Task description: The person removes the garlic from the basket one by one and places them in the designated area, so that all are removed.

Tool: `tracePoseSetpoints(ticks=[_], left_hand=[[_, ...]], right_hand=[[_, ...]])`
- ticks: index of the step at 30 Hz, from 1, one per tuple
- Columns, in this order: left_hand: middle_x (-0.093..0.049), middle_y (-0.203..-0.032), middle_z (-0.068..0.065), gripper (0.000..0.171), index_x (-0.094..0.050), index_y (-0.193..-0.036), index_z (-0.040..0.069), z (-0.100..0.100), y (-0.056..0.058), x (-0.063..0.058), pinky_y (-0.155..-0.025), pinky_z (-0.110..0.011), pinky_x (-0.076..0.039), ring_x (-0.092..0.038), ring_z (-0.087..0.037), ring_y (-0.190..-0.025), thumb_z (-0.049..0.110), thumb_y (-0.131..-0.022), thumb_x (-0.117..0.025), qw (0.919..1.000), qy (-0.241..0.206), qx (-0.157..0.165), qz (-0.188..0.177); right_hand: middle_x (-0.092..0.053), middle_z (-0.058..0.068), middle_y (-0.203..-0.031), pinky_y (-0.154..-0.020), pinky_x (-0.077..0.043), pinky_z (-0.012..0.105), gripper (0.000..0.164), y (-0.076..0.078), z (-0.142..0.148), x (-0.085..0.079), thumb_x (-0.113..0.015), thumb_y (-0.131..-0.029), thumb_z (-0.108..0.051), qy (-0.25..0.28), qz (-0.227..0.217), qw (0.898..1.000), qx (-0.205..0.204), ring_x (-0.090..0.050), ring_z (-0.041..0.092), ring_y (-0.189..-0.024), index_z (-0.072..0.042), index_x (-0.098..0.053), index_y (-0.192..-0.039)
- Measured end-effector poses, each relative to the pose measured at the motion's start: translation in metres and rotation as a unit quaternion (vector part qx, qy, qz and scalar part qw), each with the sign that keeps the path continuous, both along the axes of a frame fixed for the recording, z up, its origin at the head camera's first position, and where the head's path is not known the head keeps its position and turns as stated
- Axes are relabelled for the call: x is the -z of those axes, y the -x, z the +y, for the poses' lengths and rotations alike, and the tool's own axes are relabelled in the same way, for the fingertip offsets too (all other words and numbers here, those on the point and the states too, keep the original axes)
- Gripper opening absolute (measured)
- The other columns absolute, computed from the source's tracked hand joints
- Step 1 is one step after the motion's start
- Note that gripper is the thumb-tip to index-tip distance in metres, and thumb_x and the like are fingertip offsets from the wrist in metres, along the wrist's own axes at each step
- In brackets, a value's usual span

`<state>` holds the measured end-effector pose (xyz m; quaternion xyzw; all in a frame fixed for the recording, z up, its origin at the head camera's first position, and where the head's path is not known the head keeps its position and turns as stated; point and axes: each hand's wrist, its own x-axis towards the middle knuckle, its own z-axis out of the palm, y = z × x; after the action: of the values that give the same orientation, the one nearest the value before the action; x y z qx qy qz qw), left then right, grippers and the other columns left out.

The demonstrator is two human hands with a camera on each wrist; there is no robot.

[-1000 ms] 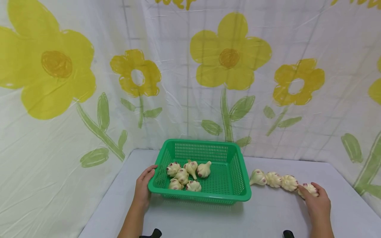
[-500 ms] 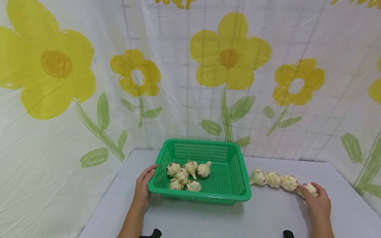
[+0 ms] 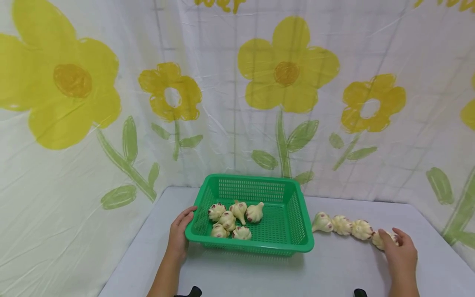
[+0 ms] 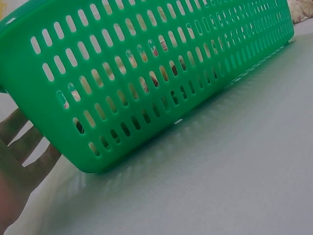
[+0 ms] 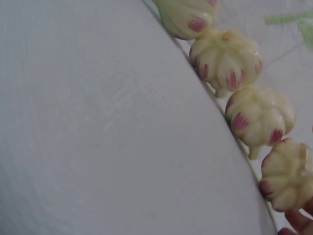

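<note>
A green plastic basket with slotted walls holds several garlic bulbs. My left hand rests against its left side in the head view, fingertips at the rim. In the left wrist view the fingers lie fairly straight and spread along the wall. My right hand is at the garlic bulb on the near right end of a row on the table, its thumb and fingers loosely about it and partly covering it. The right wrist view shows fingertips at that bulb's edge.
Other garlic bulbs in the row lead back toward the basket's right side. The white-covered table ends at a flower-print curtain behind. Dark rounded objects show at the bottom edge of the head view.
My right hand has drawn slightly to the right, its thumb sliding off the end bulb's left side, while the bulb stays in the row. My left hand and the basket have kept their places.
</note>
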<state>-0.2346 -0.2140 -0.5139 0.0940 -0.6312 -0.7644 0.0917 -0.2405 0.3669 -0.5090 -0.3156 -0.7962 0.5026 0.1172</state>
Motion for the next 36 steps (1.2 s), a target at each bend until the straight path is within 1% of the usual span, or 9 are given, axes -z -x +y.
tracePoseSetpoints(ticks=[3,6,10,15,19,23,27,31,36], left_hand=[[-0.056,-0.13,0.006,0.048,-0.056,-0.134,0.004,0.0,-0.001,0.0,-0.09,-0.02,-0.049,-0.052,-0.008,-0.119,0.036,-0.099,-0.057,1.0,-0.004,-0.003,0.002],[-0.056,-0.13,0.006,0.047,-0.057,-0.134,0.005,0.0,-0.002,0.0,-0.09,-0.02,-0.049,-0.052,-0.009,-0.119,0.037,-0.099,-0.057,1.0,-0.004,-0.001,0.003],[-0.054,-0.134,0.003,0.046,-0.057,-0.134,0.007,0.0,-0.002,-0.001,-0.092,-0.02,-0.048,-0.05,-0.009,-0.122,0.037,-0.099,-0.057,1.0,-0.004,0.003,0.001],[-0.052,-0.137,0.001,0.044,-0.059,-0.133,0.009,0.0,-0.001,-0.002,-0.092,-0.019,-0.047,-0.049,-0.01,-0.124,0.038,-0.099,-0.056,1.0,-0.003,0.003,-0.001],[-0.054,-0.134,0.004,0.047,-0.057,-0.134,0.007,0.0,-0.001,-0.001,-0.091,-0.019,-0.048,-0.05,-0.008,-0.123,0.039,-0.099,-0.056,1.0,-0.001,0.003,-0.001],[-0.055,-0.131,0.007,0.049,-0.056,-0.135,0.004,0.0,-0.001,0.0,-0.09,-0.02,-0.049,-0.051,-0.008,-0.121,0.038,-0.099,-0.057,1.0,-0.004,0.002,0.001],[-0.056,-0.13,0.006,0.049,-0.055,-0.135,0.003,0.0,-0.002,0.001,-0.089,-0.021,-0.049,-0.052,-0.008,-0.119,0.036,-0.099,-0.058,0.9999,-0.012,0.002,0.004],[-0.055,-0.131,0.006,0.049,-0.055,-0.135,0.004,0.0,-0.002,0.001,-0.09,-0.02,-0.049,-0.051,-0.008,-0.12,0.037,-0.099,-0.058,0.9999,-0.012,0.004,0.005],[-0.055,-0.131,0.006,0.05,-0.054,-0.136,0.003,0.0,-0.001,-0.001,-0.09,-0.02,-0.049,-0.05,-0.009,-0.122,0.036,-0.099,-0.057,0.9999,-0.009,0.005,0.009]], right_hand=[[-0.021,0.026,-0.159,-0.114,-0.025,0.057,0.08,0.001,-0.003,-0.01,-0.053,-0.095,-0.052,-0.014,0.01,1.0,-0.002,-0.023,0.045,-0.145,-0.005,-0.027,-0.154],[-0.024,0.025,-0.158,-0.113,-0.026,0.059,0.077,0.002,-0.01,-0.024,-0.052,-0.096,-0.051,-0.036,0.025,0.999,-0.003,-0.023,0.044,-0.145,-0.006,-0.029,-0.154],[-0.027,0.023,-0.158,-0.112,-0.026,0.06,0.074,0.002,-0.022,-0.043,-0.052,-0.097,-0.05,-0.047,0.046,0.998,-0.021,-0.023,0.042,-0.145,-0.007,-0.031,-0.153],[-0.025,0.022,-0.159,-0.11,-0.028,0.062,0.074,0.001,-0.041,-0.058,-0.051,-0.097,-0.051,-0.058,0.056,0.995,-0.057,-0.022,0.042,-0.146,-0.009,-0.029,-0.154],[-0.026,0.026,-0.157,-0.106,-0.03,0.067,0.073,-0.001,-0.052,-0.065,-0.051,-0.098,-0.05,-0.091,0.06,0.988,-0.107,-0.026,0.045,-0.143,-0.008,-0.03,-0.154],[-0.03,0.029,-0.154,-0.102,-0.032,0.069,0.073,-0.005,-0.065,-0.071,-0.052,-0.098,-0.05,-0.133,0.07,0.973,-0.173,-0.03,0.049,-0.139,-0.004,-0.032,-0.152],[-0.032,0.03,-0.151,-0.1,-0.033,0.067,0.072,-0.006,-0.08,-0.075,-0.054,-0.098,-0.049,-0.166,0.092,0.951,-0.243,-0.034,0.051,-0.135,-0.002,-0.034,-0.15],[-0.032,0.028,-0.152,-0.101,-0.031,0.069,0.073,-0.006,-0.099,-0.078,-0.054,-0.098,-0.051,-0.172,0.097,0.93,-0.31,-0.032,0.05,-0.137,-0.005,-0.034,-0.151],[-0.035,0.022,-0.154,-0.102,-0.031,0.07,0.068,-0.006,-0.122,-0.079,-0.054,-0.097,-0.051,-0.156,0.097,0.909,-0.375,-0.032,0.047,-0.14,-0.011,-0.037,-0.15]])
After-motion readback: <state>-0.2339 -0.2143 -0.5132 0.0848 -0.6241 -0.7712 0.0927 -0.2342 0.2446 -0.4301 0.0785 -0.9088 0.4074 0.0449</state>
